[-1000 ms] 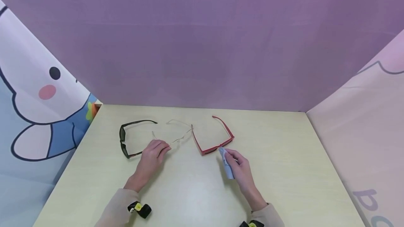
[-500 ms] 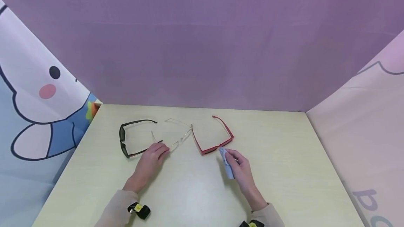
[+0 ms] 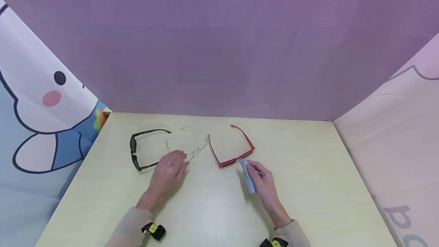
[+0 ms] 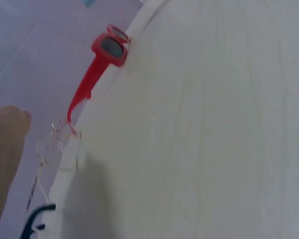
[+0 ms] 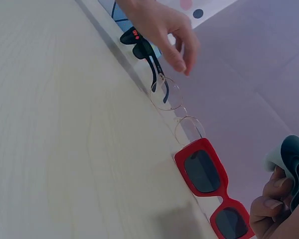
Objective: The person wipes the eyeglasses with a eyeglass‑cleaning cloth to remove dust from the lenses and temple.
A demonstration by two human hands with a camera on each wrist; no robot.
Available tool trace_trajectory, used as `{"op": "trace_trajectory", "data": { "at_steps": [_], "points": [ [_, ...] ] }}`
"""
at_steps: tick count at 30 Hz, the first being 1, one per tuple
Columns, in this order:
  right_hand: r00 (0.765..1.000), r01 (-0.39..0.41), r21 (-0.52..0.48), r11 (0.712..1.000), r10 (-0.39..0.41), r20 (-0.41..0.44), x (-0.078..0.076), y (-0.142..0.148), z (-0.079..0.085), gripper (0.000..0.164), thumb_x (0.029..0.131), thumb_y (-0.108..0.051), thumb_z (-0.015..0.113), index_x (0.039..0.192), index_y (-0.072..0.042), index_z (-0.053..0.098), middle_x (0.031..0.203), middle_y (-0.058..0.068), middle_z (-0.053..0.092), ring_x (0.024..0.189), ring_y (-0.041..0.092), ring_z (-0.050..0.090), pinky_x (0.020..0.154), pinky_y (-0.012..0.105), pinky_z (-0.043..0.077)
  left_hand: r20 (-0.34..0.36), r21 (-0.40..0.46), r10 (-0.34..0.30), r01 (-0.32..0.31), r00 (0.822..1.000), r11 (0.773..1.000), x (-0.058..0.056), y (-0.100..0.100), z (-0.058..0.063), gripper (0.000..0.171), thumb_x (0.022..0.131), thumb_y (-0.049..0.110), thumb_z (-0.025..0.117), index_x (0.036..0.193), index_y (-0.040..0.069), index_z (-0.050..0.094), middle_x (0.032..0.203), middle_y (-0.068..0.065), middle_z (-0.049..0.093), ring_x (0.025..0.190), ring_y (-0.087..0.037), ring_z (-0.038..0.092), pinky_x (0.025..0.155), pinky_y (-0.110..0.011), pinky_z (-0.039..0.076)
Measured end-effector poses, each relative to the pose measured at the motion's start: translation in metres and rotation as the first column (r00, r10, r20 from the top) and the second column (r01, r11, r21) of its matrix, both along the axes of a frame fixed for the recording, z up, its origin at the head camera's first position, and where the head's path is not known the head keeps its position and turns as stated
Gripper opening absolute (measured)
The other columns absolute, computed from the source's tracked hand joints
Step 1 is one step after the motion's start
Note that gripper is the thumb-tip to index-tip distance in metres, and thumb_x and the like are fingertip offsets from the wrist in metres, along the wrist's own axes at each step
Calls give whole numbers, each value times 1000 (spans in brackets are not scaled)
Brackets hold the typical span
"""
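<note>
My left hand (image 3: 168, 170) hovers beside a pair of thin gold-rimmed clear glasses (image 3: 201, 146), its fingers loosely bent and holding nothing; the right wrist view shows a gap between fingertips and rims. These glasses rest on the table with both temples spread. Between thumb and fingers, my right hand (image 3: 264, 184) pinches a folded light-blue cloth (image 3: 248, 178). Just beyond that cloth lie red-framed sunglasses (image 5: 203, 169) with dark lenses, temples unfolded. Black sunglasses (image 3: 133, 146) are on the left, also unfolded, one temple partly hidden behind my left hand in the head view.
The pale wooden table (image 3: 212, 216) ends at a purple backdrop (image 3: 219, 48) behind the eyewear. Printed panels flank it, with a cartoon figure (image 3: 44, 125) at left. A temple tip of the red sunglasses overlaps the gold-rimmed pair in the head view.
The gold-rimmed glasses have tipped slightly, showing more of their lenses, and my left hand has let go of them, its fingers loosening. My right hand stays nearly still with the cloth.
</note>
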State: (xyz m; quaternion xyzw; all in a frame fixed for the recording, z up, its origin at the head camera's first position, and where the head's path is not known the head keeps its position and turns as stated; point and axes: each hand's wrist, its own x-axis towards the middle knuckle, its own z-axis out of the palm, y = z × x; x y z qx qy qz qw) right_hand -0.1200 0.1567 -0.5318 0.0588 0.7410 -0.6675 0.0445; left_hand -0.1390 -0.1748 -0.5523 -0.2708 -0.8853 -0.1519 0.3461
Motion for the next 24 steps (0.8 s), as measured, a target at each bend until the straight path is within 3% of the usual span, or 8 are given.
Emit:
{"op": "trace_trajectory", "data": {
  "at_steps": [6, 12, 15, 18, 24],
  "points": [
    [1000, 4, 12, 1000, -4, -2, 0, 2, -1, 29, 105, -28, 62, 125, -10, 71, 108, 15, 67, 80, 19, 61, 61, 28, 50, -40, -32, -83, 82, 996, 996, -6, 28, 10, 36, 107, 28, 54, 110, -2, 73, 111, -16, 73, 104, -32, 69, 90, -46, 57],
    [1000, 14, 22, 1000, -14, 3, 0, 4, -3, 30, 105, -28, 62, 126, -10, 71, 111, 16, 66, 83, 20, 61, 63, 28, 50, 1, -115, -130, 130, 991, 985, -8, 56, 4, 30, 94, 22, 72, 115, 1, 73, 115, -14, 73, 107, -31, 69, 92, -44, 58],
    [1000, 15, 25, 1000, -15, 2, 0, 6, -4, 30, 105, -28, 61, 127, -10, 71, 113, 17, 67, 84, 20, 61, 64, 29, 50, 80, -108, -136, 145, 987, 984, -8, 68, -1, 34, 89, 21, 77, 118, 3, 72, 118, -13, 72, 110, -29, 68, 93, -43, 57],
    [1000, 16, 25, 1000, -16, 5, 0, 7, -4, 31, 104, -29, 62, 127, -9, 70, 114, 17, 67, 85, 20, 61, 64, 29, 50, 189, -97, -124, 144, 974, 985, -9, 76, -6, 34, 93, 21, 76, 121, 4, 70, 124, -13, 70, 115, -28, 66, 97, -42, 56],
    [999, 29, 29, 999, -30, 19, 1, 10, -3, 32, 105, -30, 62, 128, -10, 70, 113, 16, 67, 86, 20, 60, 66, 29, 50, 405, -140, -38, 103, 913, 985, -10, 92, -8, 43, 101, 30, 66, 136, 4, 63, 140, -14, 63, 127, -29, 61, 109, -42, 49]
  ]
}}
